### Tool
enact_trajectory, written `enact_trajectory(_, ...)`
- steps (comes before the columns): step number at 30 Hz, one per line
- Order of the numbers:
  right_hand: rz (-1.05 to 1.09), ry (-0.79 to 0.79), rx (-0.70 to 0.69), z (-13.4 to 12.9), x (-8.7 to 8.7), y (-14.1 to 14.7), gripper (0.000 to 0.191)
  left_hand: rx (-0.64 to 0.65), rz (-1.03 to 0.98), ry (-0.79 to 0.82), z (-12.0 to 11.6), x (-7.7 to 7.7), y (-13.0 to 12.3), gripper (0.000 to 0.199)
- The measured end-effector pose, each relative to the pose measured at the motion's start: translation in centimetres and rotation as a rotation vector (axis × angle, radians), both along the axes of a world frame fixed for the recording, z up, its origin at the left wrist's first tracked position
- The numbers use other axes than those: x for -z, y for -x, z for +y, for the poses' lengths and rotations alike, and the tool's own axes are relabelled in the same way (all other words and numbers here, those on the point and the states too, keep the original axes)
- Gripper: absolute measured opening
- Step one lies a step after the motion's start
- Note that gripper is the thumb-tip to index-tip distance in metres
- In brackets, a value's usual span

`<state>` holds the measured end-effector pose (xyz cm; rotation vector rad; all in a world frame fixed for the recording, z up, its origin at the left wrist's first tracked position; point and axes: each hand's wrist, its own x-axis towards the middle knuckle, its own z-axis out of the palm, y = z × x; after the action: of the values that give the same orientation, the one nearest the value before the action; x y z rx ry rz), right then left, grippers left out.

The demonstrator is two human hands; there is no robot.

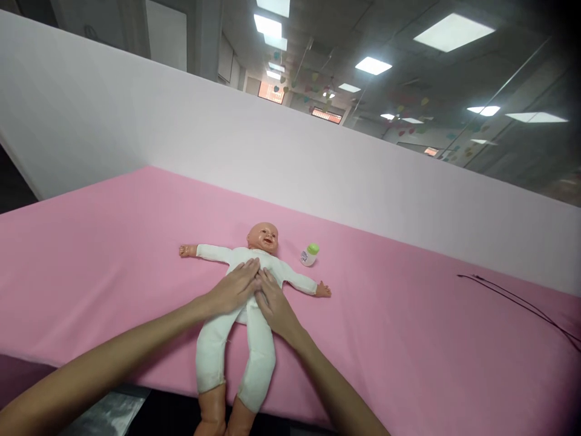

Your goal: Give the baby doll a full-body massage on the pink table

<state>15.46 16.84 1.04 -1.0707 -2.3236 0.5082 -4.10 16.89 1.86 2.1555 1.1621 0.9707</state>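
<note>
A baby doll (259,345) with a soft white cloth body lies on its back, its arms spread out to both sides. Its head is toward the far side and its lower legs reach past the near edge of the pink surface. My left hand (235,287) rests flat on the doll's chest and belly, fingers stretched out. Beside it my right hand (276,306) lies flat on the same area, the fingertips of both hands meeting near the middle. The part of the torso beneath them is hidden. To the right of the doll's head stands a small bottle (309,255) with a green cap.
The pink cloth-covered table (390,303) extends to both sides. A white partition (290,151) rises along its back edge. Thin black cables (521,303) lie at the far right. Below the near edge at left is a shiny grey item (106,413).
</note>
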Motion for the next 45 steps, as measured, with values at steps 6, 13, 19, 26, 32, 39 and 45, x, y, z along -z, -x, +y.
enact_trajectory(6,-0.114,0.038,-0.013,1.3,0.0,1.5,0.063,-0.122,0.305,-0.063,-0.1,2.0,-1.9,0.086)
enact_trajectory(13,0.0,0.14,0.272,4.0,0.9,1.3,0.077,-0.242,0.208,0.062,3.8,1.9,-0.9,0.086)
enact_trajectory(19,0.018,0.212,0.303,1.8,0.9,-0.3,0.085,-0.181,0.103,0.257,2.3,2.7,2.1,0.093)
enact_trajectory(26,-0.135,0.219,0.1,-1.5,-1.1,0.4,0.077,-0.033,0.196,0.25,-3.1,0.5,2.1,0.087)
enact_trajectory(32,-0.105,0.098,0.094,2.3,-0.8,2.5,0.068,-0.083,0.184,0.081,0.5,0.6,-1.3,0.083)
enact_trajectory(39,0.066,0.118,0.324,3.4,0.5,2.0,0.078,-0.21,0.096,0.227,3.1,2.2,1.4,0.091)
enact_trajectory(45,0.026,0.23,0.316,-1.3,0.4,1.4,0.083,-0.106,0.135,0.338,-2.4,1.8,3.2,0.089)
